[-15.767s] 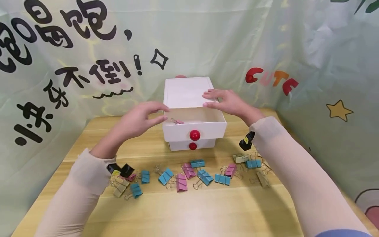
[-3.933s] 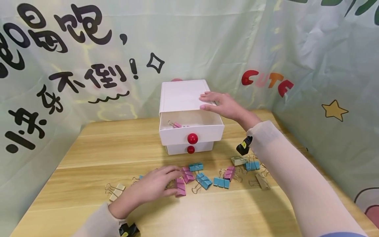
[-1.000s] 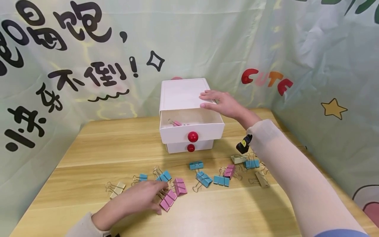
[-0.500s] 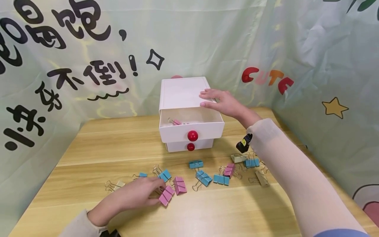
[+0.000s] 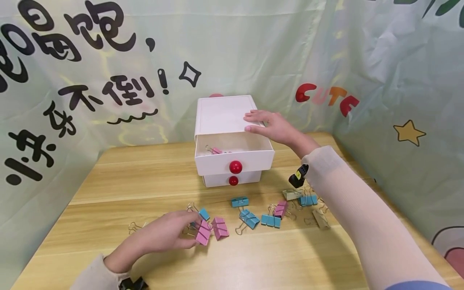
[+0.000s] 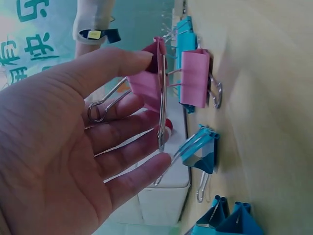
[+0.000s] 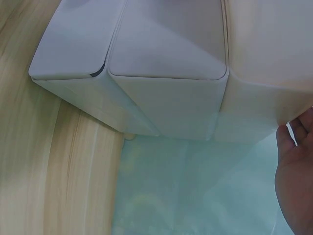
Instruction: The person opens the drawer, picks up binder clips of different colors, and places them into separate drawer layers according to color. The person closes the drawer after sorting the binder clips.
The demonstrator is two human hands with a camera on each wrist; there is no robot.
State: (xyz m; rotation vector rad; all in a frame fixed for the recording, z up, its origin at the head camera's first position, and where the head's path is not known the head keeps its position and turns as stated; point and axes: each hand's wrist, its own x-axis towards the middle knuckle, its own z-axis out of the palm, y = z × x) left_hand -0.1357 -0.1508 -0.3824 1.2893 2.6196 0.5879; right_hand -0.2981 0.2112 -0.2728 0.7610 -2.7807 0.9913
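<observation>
on my feed the person's left hand (image 5: 163, 233) pinches a pink, wedge-shaped metal binder clip (image 5: 204, 232) with silver wire handles, the thumb bearing on one side and fingers on the other. taking this clip as my clock's centre, a second pink binder clip (image 5: 220, 228) lies just beside it at three o'clock on the pale wood-grain surface (image 5: 282, 262), and a blue metal binder clip (image 5: 204, 214) sits near at twelve. farther out, between one and three o'clock, i see more blue, pink and pale yellow clips scattered about. at nine, wire loops (image 5: 135, 227) poke out beyond the hand, which hides the rest from my head view.

toward one o'clock stands a white drawer box (image 5: 224, 114) with round red knobs (image 5: 235, 167). its upper drawer (image 5: 214, 163) is pulled out, a small pink clip (image 5: 216, 150) inside at the nine o'clock side. the right hand (image 5: 272, 125) rests on the box top's four o'clock edge, its fingers extended and slightly apart.

on the pale green backdrop (image 5: 232, 48), between ten and eleven, i can read "快乐不倒!" in black, under a line ending "饱,". between one and two, coloured letters spell "cute" (image 5: 327, 98); at two there is a yellow star (image 5: 409, 133).
</observation>
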